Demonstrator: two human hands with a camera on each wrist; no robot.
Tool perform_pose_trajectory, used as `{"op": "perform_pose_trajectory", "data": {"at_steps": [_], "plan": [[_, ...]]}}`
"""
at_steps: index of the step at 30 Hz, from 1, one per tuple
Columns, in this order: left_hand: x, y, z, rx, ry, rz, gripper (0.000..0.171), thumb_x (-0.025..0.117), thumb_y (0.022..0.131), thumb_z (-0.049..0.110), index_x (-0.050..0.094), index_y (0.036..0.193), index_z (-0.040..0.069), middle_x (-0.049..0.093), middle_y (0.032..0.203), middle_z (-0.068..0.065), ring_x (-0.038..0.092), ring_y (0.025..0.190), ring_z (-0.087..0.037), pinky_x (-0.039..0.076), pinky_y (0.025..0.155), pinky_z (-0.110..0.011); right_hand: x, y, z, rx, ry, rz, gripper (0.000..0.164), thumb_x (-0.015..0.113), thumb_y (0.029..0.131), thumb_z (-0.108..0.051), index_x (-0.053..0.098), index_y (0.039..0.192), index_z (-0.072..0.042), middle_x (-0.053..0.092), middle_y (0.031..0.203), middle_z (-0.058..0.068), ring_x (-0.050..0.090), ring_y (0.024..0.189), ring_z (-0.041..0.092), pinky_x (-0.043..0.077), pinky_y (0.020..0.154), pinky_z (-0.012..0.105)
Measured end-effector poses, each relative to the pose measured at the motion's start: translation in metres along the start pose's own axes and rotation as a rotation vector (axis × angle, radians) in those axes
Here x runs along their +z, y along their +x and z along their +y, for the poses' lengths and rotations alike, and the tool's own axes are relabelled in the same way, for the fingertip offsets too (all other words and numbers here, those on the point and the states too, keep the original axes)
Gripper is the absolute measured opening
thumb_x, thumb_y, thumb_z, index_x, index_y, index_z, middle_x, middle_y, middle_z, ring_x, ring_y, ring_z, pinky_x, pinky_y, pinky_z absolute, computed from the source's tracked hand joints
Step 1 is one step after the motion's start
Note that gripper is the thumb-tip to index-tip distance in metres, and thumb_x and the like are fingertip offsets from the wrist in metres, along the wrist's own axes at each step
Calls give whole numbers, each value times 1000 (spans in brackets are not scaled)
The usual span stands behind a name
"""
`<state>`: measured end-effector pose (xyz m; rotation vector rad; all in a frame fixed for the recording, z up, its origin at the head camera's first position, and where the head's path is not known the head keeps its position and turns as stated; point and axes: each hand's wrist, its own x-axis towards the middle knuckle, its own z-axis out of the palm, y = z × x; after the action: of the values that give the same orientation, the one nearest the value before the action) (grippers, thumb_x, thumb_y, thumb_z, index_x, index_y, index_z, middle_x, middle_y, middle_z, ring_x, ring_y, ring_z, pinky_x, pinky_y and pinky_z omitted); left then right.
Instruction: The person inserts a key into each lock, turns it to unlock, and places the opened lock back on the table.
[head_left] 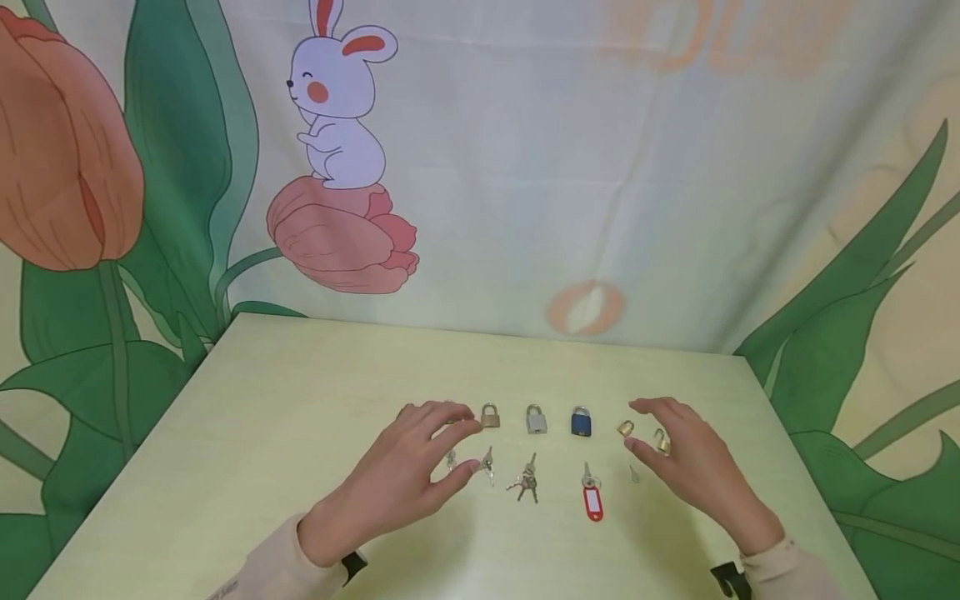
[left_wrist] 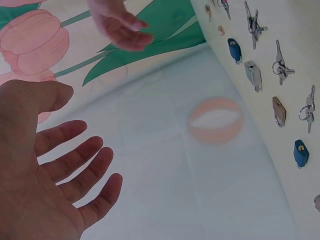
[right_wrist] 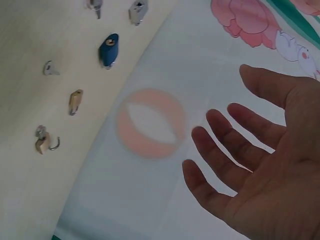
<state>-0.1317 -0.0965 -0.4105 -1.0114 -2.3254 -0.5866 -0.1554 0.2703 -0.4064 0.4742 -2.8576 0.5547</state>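
Both hands hover over the table with relaxed, parted fingers and hold nothing. My left hand [head_left: 408,462] is nearest a brass padlock [head_left: 490,416] and a bunch of keys [head_left: 487,465]; it covers part of the row in the head view. A blue padlock [left_wrist: 301,153] on that side shows in the left wrist view. Between the hands lie a silver padlock [head_left: 536,419] and a dark blue padlock [head_left: 581,422]. Beside my right hand [head_left: 693,458] are a small brass padlock [head_left: 626,428] and another brass padlock [right_wrist: 44,142] with its shackle swung out and a key in it.
In front of the padlocks lie a larger key bunch [head_left: 528,482], a key with a red tag [head_left: 592,502] and a small key [head_left: 634,474]. The pale table [head_left: 360,367] ends at a printed cloth backdrop [head_left: 510,167] with flowers and a rabbit.
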Motion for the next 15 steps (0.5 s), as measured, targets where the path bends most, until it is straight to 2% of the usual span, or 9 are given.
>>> {"op": "perform_pose_trajectory", "data": {"at_steps": [3, 7, 15], "plan": [[1, -1, 1, -15, 0, -18, 31, 65, 93, 30, 63, 121, 17, 60, 122, 3, 58, 112, -16, 48, 84, -40, 10, 3, 12, 88, -22, -100, 36, 72, 90, -25, 65, 120, -7, 70, 109, 9, 67, 97, 27, 54, 75, 46], [2, -3, 2, -32, 5, -42, 32, 65, 93, 31, 63, 122, 18, 60, 123, 3, 57, 114, -16, 49, 88, -45, 26, 5, 29, 175, -25, -201, 25, 73, 88, -23, 69, 109, -9, 70, 89, 0, 63, 79, 14, 48, 62, 32], [5, -5, 1, -14, -6, -49, 33, 64, 93, 32, 62, 122, 17, 60, 123, 2, 58, 112, -16, 51, 89, -37, 48, 6, 44, 233, 5, -260, 22, 74, 87, -23, 70, 103, -8, 68, 86, -1, 62, 77, 14, 47, 60, 32]]}}
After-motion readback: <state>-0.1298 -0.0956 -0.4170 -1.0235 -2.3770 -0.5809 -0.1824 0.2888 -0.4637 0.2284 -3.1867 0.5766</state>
